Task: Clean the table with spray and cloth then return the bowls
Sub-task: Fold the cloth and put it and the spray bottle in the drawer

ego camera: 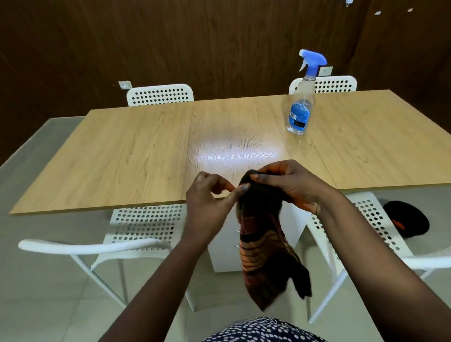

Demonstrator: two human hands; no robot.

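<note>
Wooden table, right hand gripping dark striped cloth; left hand pinching it

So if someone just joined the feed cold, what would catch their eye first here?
Probably the dark striped cloth hanging off the near table edge, gripped at its top by the right hand, with the left hand touching it. Next, the blue-topped spray bottle standing upright at the far right of the wooden table.
</note>
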